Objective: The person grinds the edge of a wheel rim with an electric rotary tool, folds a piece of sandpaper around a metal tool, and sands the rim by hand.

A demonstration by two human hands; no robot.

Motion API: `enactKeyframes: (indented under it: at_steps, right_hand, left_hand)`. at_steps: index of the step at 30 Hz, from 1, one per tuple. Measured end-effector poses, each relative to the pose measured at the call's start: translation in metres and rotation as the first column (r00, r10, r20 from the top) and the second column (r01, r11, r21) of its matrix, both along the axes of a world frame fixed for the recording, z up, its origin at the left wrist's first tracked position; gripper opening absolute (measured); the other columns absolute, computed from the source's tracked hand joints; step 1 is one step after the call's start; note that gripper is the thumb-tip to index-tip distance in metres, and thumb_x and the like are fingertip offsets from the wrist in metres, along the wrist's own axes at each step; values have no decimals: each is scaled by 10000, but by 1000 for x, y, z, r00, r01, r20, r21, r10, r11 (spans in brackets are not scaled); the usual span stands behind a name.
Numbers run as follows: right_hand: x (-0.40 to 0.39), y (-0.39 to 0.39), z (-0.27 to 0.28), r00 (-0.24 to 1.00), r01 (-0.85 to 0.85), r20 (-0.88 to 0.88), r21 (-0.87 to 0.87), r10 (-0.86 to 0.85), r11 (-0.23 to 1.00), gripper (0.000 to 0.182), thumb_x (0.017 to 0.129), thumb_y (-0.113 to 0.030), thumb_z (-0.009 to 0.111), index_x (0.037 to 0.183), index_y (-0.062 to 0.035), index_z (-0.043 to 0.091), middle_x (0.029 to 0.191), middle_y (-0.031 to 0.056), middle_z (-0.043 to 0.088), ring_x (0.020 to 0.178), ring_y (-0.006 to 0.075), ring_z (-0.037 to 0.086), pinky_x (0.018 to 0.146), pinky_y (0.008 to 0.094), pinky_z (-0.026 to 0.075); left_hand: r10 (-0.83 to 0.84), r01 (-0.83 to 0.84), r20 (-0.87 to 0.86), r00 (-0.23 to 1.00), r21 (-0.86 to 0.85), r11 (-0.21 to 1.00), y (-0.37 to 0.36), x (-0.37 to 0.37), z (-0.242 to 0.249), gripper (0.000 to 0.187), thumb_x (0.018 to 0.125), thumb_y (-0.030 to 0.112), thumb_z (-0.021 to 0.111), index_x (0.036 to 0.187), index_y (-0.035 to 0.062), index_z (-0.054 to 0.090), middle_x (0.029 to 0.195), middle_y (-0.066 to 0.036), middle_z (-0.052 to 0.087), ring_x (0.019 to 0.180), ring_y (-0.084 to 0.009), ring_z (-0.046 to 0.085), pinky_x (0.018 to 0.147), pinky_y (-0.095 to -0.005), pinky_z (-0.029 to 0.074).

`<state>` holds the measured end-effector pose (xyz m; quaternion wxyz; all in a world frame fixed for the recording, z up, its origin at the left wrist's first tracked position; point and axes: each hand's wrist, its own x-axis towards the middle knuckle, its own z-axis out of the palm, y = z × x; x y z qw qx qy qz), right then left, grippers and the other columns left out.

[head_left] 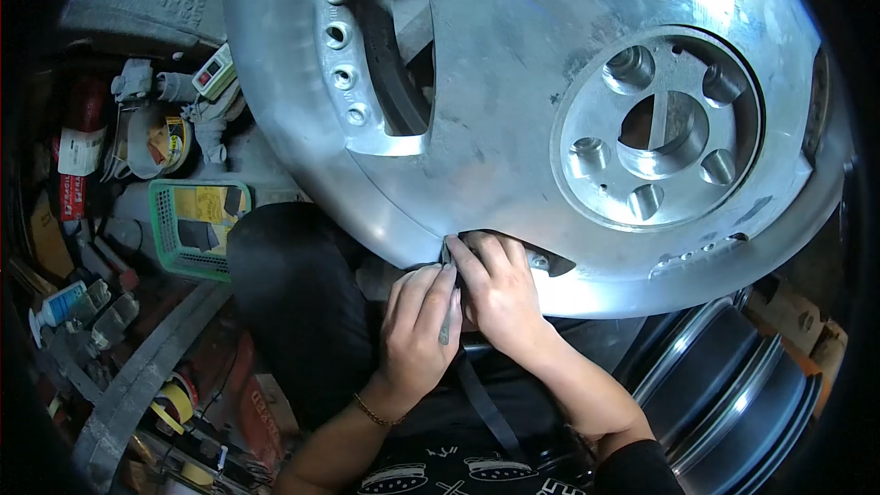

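A large bare-metal wheel (495,156) leans in front of me, with a round hub and several bolt holes. At the lower cut-out near its edge, my left hand (417,325) pinches a thin grey strip (445,325) between thumb and fingers. The strip stands roughly upright, its top end at the corner of the cut-out. My right hand (502,293) is beside it, index fingertip pressed at the strip's upper end. The other right fingers are curled into the cut-out, their tips hidden behind the metal.
To the left a green basket (163,229) holds sheets of yellow and dark paper. A small tub (158,142), a white-and-green switch box (214,71) and a blue-labelled bottle (60,302) are around it. At lower right stand dark wheel rims (733,385).
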<state>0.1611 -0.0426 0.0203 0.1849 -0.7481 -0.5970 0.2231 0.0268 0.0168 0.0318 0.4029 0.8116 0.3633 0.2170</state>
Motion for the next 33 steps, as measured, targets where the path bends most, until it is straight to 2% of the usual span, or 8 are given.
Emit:
enactKeyframes:
  at_steps: [5, 13, 15, 19, 25, 30, 33]
  right_hand:
    - [3, -9, 1, 1000, 15, 21, -28, -14, 999, 534, 728, -119, 666, 1237, 25, 593, 1121, 154, 560, 1074, 339, 530, 954, 438, 438]
    - [2, -7, 1, 1000, 10, 10, -12, -10, 1000, 507, 745, -123, 652, 1227, 24, 599, 1117, 154, 566, 1072, 336, 532, 948, 433, 441]
    - [3, -10, 3, 999, 27, 26, -47, -26, 999, 493, 748, -121, 650, 1216, 26, 603, 1121, 153, 566, 1072, 332, 534, 946, 430, 444]
    - [1, 1, 4, 1000, 19, 0, -11, -19, 1000, 477, 754, -121, 649, 1209, 17, 610, 1120, 155, 571, 1066, 328, 538, 946, 423, 444]
    - [4, -11, 3, 999, 39, 30, -38, -38, 999, 470, 756, -119, 646, 1206, 14, 612, 1099, 147, 571, 1054, 322, 540, 931, 421, 448]
    - [0, 0, 2, 1000, 14, 19, 26, -14, 1000, 471, 762, -120, 641, 1211, 18, 609, 1099, 149, 574, 1054, 331, 538, 929, 419, 444]
    - [3, -11, 1, 999, 11, 35, 7, -11, 1000, 471, 760, -111, 641, 1212, 18, 609, 1104, 152, 574, 1053, 334, 537, 929, 421, 441]
  left_hand:
    - [-31, 30, -10, 999, -42, 999, -4, 3, 1, 316, 803, -43, 666, 1117, -54, 625, 1071, -192, 612, 976, -365, 601, 858, -433, 500]
    - [-6, 6, -7, 1000, -12, 1000, -4, 4, 0, 310, 806, -41, 665, 1114, -47, 625, 1073, -185, 608, 968, -362, 596, 862, -431, 492]
    - [-25, 25, 3, 1000, -53, 998, -7, 5, -1, 304, 812, -40, 663, 1114, -42, 625, 1074, -185, 609, 968, -361, 596, 857, -433, 492]
    - [29, -29, 16, 999, -3, 1000, -4, 4, -3, 306, 810, -36, 673, 1112, -37, 623, 1062, -186, 607, 970, -365, 595, 854, -431, 492]
    - [-34, 33, -14, 999, -23, 999, -11, 6, -3, 318, 809, -33, 679, 1121, -36, 623, 1067, -186, 604, 977, -361, 597, 863, -431, 494]
    - [46, -46, 9, 999, 25, 999, -9, 4, -5, 314, 811, -32, 675, 1122, -30, 629, 1065, -181, 608, 970, -360, 598, 855, -425, 495]
    - [1, -1, -1, 1000, 24, 1000, -12, 6, -5, 296, 824, -24, 667, 1117, -30, 630, 1068, -180, 610, 967, -358, 598, 849, -424, 495]
